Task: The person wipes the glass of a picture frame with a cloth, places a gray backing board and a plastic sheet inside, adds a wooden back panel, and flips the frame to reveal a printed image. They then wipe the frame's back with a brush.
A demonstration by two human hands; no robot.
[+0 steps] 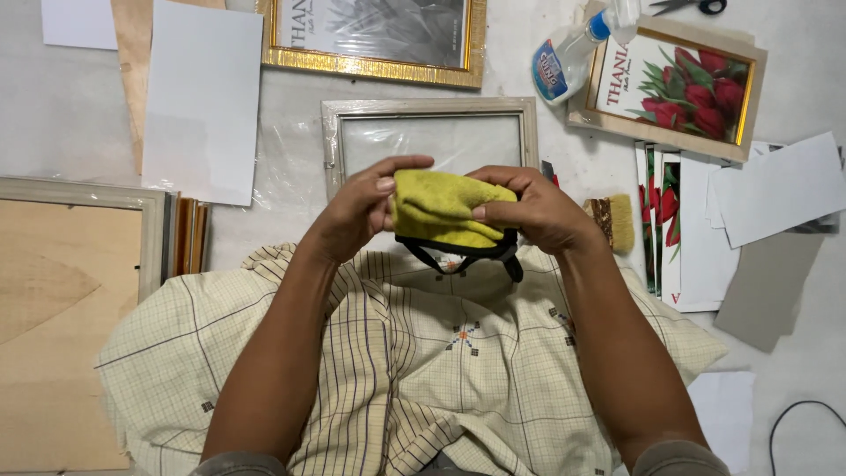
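Both hands hold one folded yellow cloth (445, 210) with a black edge. The left hand (357, 211) is closed on the left end of it, with the thumb on top and the fingers under. The right hand (538, 210) is closed on the right end, and its thumb presses on the front of the cloth. A black loop of the edge hangs down a little below the grip. The cloth is in the air, above the person's lap, which is covered by a checked cream fabric (423, 370).

Just behind the grip lies a pale silver picture frame (429, 107) with clear glass, flat on the floor. Just to the right of the right hand there is a small brush (614, 220) with light bristles. Further to the right lie printed sheets with red tulips (661, 220) and plain white and grey papers (775, 189). Beyond them stands a framed tulip picture (674, 88), and a spray bottle (573, 53) lies next to it. A gold frame (374, 40) is far behind the grip. To the left of the left hand are a white sheet (204, 101) and a large frame with a wooden back (70, 308).
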